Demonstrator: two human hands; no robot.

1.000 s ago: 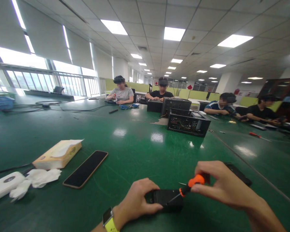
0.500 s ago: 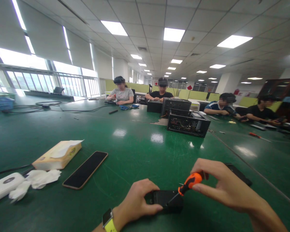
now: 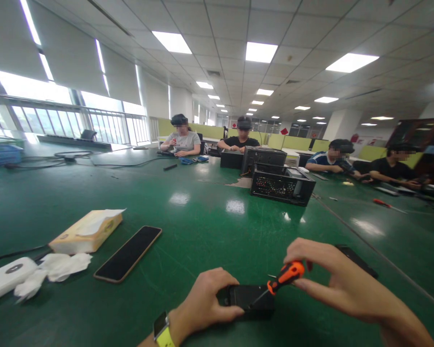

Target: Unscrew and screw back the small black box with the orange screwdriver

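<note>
A small black box-shaped device [image 3: 262, 306] lies on the green table in front of me. My left hand [image 3: 210, 299] grips its left end, thumb along the near side and fingers over the far side. In my right hand [image 3: 321, 274] is an orange-and-black screwdriver [image 3: 287, 276], pinched at the handle between thumb and fingers. Its shaft slants down to the left, and the tip meets the top of the device. What exactly the tip touches is too small to make out. Beyond my right hand lies a flat black piece [image 3: 356, 260], partly hidden.
A phone [image 3: 128, 254], a tissue pack [image 3: 88, 231], crumpled tissues [image 3: 61, 267] and a white device [image 3: 9, 279] lie on the left. Black computer cases [image 3: 282, 185] stand ahead. Another screwdriver [image 3: 381, 203] lies far right. Several people sit along the far side.
The screwdriver handle has turned in my right hand, and my fingers have shifted slightly on it. My left hand and the black device stay where they were.
</note>
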